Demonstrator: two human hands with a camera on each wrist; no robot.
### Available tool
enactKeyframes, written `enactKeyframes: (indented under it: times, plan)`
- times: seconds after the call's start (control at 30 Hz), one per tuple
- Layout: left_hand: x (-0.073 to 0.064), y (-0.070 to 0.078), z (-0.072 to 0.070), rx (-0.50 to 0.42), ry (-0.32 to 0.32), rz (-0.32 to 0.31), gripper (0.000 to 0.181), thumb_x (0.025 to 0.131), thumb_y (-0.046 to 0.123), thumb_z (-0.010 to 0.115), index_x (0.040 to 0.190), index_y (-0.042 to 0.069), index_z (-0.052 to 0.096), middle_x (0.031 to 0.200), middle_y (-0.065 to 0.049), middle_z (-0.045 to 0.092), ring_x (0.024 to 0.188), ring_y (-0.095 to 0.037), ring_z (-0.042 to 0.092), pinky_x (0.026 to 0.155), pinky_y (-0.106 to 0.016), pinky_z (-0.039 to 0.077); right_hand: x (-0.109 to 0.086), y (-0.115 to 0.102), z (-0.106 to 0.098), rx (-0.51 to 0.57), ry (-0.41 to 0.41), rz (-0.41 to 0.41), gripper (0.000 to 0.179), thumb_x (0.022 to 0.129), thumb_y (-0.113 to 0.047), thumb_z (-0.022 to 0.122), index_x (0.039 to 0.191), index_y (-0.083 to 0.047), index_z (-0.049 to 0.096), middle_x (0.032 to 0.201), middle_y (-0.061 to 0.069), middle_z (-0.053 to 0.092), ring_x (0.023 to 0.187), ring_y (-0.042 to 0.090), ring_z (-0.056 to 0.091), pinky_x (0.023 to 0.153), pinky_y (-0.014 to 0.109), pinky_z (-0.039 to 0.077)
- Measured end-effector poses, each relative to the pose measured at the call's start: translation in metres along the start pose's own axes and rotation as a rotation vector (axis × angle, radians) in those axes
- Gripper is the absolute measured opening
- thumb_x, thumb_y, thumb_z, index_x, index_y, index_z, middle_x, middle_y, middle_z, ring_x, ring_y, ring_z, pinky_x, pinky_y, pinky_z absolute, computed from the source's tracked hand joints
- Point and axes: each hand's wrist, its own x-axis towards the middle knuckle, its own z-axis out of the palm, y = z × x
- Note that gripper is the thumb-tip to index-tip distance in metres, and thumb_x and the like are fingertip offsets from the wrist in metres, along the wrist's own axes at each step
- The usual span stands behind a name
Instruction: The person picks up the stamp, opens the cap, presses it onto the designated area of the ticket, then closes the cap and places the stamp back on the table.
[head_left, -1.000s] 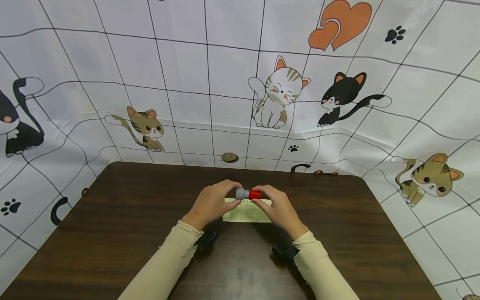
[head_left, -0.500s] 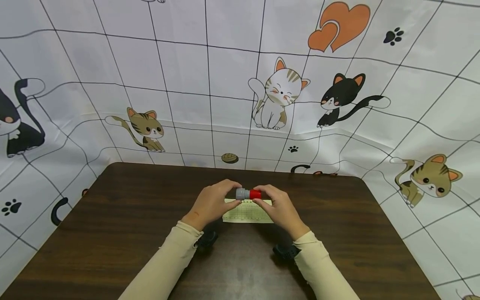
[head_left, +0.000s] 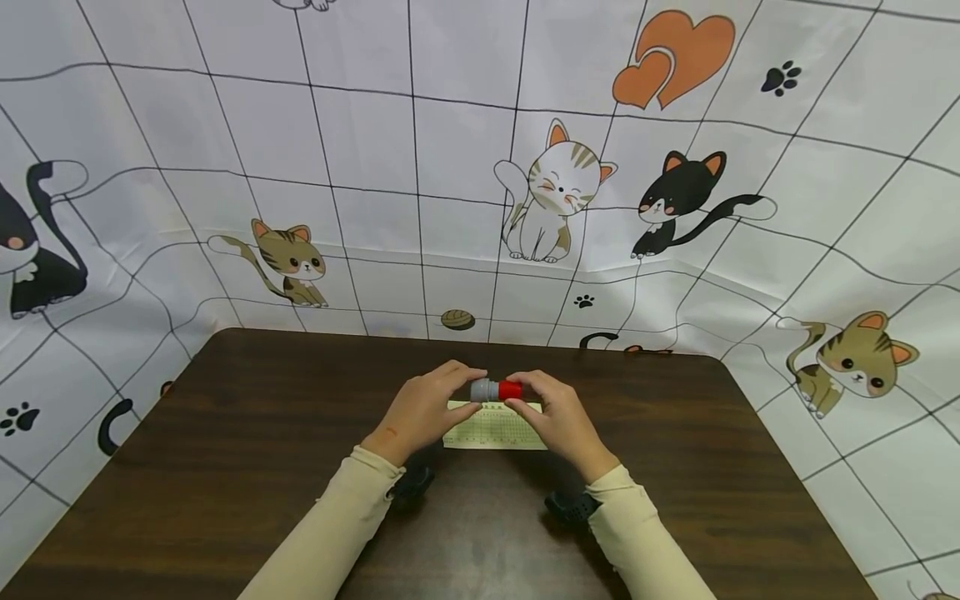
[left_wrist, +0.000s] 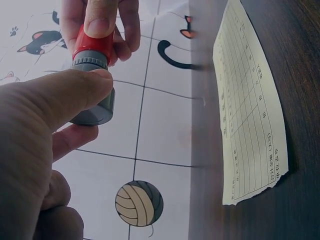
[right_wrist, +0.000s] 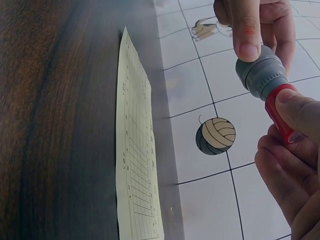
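Observation:
In the head view, both hands hold a small red-and-grey cylinder, which looks like a capped stamp (head_left: 510,390), level above a paper form. My left hand (head_left: 420,410) pinches its grey end (left_wrist: 97,116) between thumb and fingers. Its red end (right_wrist: 278,111) is gripped by my right hand (head_left: 564,417). A ribbed grey collar (left_wrist: 90,58) shows where the grey and red parts meet. The pale yellow form (head_left: 495,427), printed with a grid, lies flat on the table beneath the hands; the right hand hides a corner of it. Fingertips cover part of the cylinder.
A dark brown wooden table (head_left: 262,467) extends on all sides of the hands. White cloth (head_left: 375,133) with cats and grid lines hangs behind and at both sides. Each wrist wears a black device, the left one (head_left: 412,482) and the right one (head_left: 572,507).
The hands and the red-and-grey stamp stay almost in place. The whole head view has shifted slightly, with the scene a little lower in it.

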Motion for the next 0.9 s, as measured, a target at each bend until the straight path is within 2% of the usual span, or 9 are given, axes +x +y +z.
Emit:
enactKeyframes:
  times: [0.23, 0.43, 0.53, 0.63, 0.77, 0.9]
  plan:
    - [-0.001, -0.001, 0.0, 0.031, 0.026, -0.005, 0.048, 0.091, 0.029, 0.083, 0.134, 0.015, 0.068, 0.124, 0.0, 0.069, 0.091, -0.014, 0.07, 0.086, -0.034, 0.061, 0.0, -0.002, -0.003, 0.007, 0.033, -0.005, 0.031, 0.09, -0.009, 0.081, 0.119, -0.011, 0.072, 0.109, 0.003, 0.072, 0.094, 0.017, 0.07, 0.072, 0.04, 0.061]
    - [-0.001, -0.003, -0.001, 0.056, 0.067, -0.016, 0.049, 0.089, 0.024, 0.085, 0.133, 0.015, 0.067, 0.124, -0.002, 0.067, 0.072, -0.009, 0.058, 0.074, -0.03, 0.061, 0.001, -0.002, -0.006, 0.006, 0.078, 0.001, 0.034, 0.087, -0.004, 0.083, 0.119, -0.008, 0.071, 0.111, 0.005, 0.072, 0.099, 0.021, 0.071, 0.085, 0.041, 0.062]
    - [-0.002, -0.004, -0.002, 0.051, 0.07, -0.028, 0.048, 0.089, 0.021, 0.084, 0.133, 0.015, 0.066, 0.125, -0.002, 0.066, 0.068, -0.008, 0.055, 0.07, -0.029, 0.06, 0.002, -0.003, -0.007, 0.0, 0.089, 0.002, 0.034, 0.087, -0.005, 0.083, 0.119, -0.008, 0.071, 0.112, 0.005, 0.072, 0.1, 0.02, 0.071, 0.087, 0.041, 0.061]
    - [-0.002, -0.006, -0.004, 0.03, 0.068, -0.048, 0.046, 0.09, 0.018, 0.083, 0.132, 0.014, 0.066, 0.127, -0.002, 0.066, 0.072, -0.009, 0.059, 0.074, -0.031, 0.061, 0.003, -0.003, -0.008, -0.007, 0.098, 0.006, 0.034, 0.087, -0.005, 0.083, 0.119, -0.008, 0.071, 0.112, 0.005, 0.072, 0.1, 0.019, 0.071, 0.086, 0.041, 0.061]
    - [-0.001, -0.007, -0.006, 0.004, 0.049, -0.095, 0.045, 0.09, 0.018, 0.083, 0.131, 0.014, 0.066, 0.128, -0.003, 0.067, 0.088, -0.015, 0.068, 0.086, -0.038, 0.061, 0.003, -0.001, -0.009, -0.01, 0.107, 0.023, 0.033, 0.087, -0.005, 0.083, 0.118, -0.007, 0.072, 0.111, 0.006, 0.072, 0.1, 0.02, 0.071, 0.086, 0.043, 0.061]
    - [-0.001, -0.01, -0.007, -0.006, 0.039, -0.138, 0.044, 0.089, 0.019, 0.084, 0.129, 0.014, 0.066, 0.127, -0.003, 0.069, 0.095, -0.017, 0.07, 0.086, -0.04, 0.061, 0.003, 0.002, -0.01, -0.01, 0.121, 0.032, 0.035, 0.086, -0.004, 0.084, 0.118, -0.007, 0.072, 0.111, 0.006, 0.072, 0.099, 0.022, 0.071, 0.085, 0.045, 0.061]
